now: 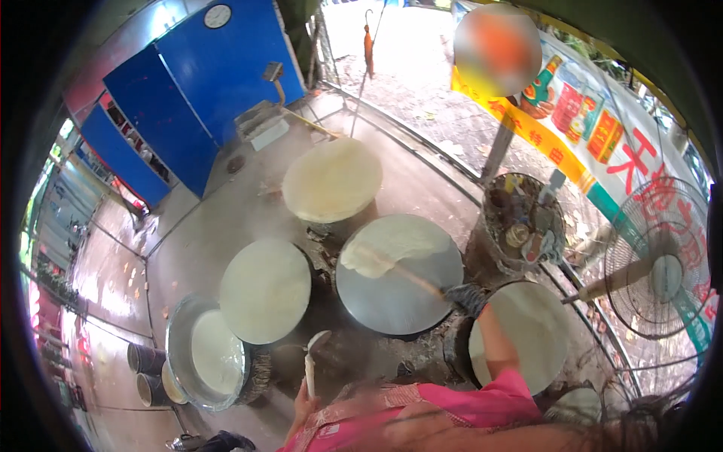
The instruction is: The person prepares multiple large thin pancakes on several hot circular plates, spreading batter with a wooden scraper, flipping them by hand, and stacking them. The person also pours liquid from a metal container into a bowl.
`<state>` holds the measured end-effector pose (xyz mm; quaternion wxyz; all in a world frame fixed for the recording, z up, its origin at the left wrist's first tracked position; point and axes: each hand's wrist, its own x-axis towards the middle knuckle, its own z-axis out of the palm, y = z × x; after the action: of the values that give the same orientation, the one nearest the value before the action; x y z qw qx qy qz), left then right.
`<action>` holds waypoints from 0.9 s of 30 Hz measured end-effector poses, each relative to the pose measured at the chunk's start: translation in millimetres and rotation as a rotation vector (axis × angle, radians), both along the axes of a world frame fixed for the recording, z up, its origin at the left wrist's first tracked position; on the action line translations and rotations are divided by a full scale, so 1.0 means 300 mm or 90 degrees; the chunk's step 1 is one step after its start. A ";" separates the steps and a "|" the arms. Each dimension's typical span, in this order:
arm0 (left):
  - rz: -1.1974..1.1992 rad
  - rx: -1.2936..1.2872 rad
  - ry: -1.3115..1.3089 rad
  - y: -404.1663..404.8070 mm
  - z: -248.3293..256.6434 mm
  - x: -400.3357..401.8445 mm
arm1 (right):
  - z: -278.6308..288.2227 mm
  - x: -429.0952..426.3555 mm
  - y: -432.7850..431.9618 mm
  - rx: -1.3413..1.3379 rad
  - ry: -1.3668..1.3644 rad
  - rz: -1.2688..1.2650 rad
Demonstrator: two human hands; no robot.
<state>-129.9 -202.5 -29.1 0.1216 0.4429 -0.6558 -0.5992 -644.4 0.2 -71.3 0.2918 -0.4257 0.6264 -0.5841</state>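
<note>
My right hand (467,298), in a dark glove, grips a wooden batter spreader (415,279) over the middle round griddle (390,311). Pale wet batter (370,257) covers the griddle's far part, with bare metal nearer me. My left hand (305,400) holds a ladle (310,370) upright by its handle, bowl up. Left of the griddle lies a round of pale batter or flatbread (265,291) on another griddle. A further pale round (525,333) is under my right forearm. Beyond the middle griddle rests a thick pale stack of rounds (333,178).
A large basin (179,339) of white batter (217,350) stands at the left, beside dark cylinders (148,373). At the right are a drum (480,243) topped with jars and tools, and a standing fan (661,271). A scale (262,124) stands near blue panels. Someone's head is blurred beyond the banner.
</note>
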 end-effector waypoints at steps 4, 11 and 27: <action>0.022 -0.010 -0.055 0.024 -0.046 0.080 | 0.044 -0.076 -0.137 0.055 -0.147 -0.081; 0.141 0.196 0.025 0.037 -0.028 0.062 | 0.034 -0.015 0.049 0.163 -0.067 0.093; 0.178 0.121 -0.072 0.082 -0.038 0.149 | 0.125 -0.140 -0.018 0.103 0.343 0.100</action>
<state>-85.0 -177.8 -40.4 0.1238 0.5722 -0.5340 -0.6100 -686.5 -5.1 -33.7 0.1922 -0.5878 0.6911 -0.3741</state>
